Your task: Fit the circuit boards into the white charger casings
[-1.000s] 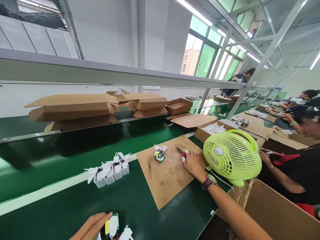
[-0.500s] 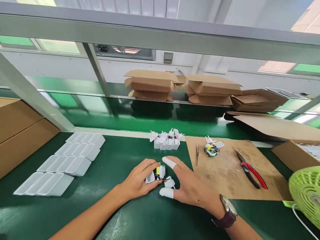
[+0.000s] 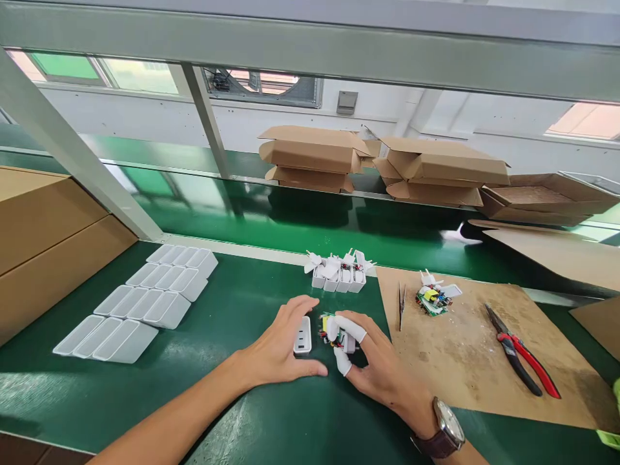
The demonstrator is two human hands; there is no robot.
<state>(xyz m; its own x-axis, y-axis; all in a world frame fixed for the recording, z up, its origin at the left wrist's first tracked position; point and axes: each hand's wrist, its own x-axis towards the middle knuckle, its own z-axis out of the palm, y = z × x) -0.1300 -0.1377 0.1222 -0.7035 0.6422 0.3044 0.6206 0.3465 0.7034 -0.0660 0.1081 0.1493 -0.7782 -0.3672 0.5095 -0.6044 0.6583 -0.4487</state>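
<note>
Nearest, the left hand (image 3: 276, 352) was closed around a white charger shell (image 3: 302, 334) on the green table (image 3: 232, 413). The right hand (image 3: 382, 371), its fingertips (image 3: 351, 328) capped in white, pinched a small circuit board (image 3: 325, 323) just right of that shell. The work seemed to call for pinning the shell flat and gripping the board by its edges, square to the shell. Farther off stood a row of filled shells (image 3: 339, 276), with tweezers (image 3: 402, 303), pliers (image 3: 523, 355) and a cardboard sheet (image 3: 460, 361) to the right and white trays (image 3: 140, 303) to the left.
</note>
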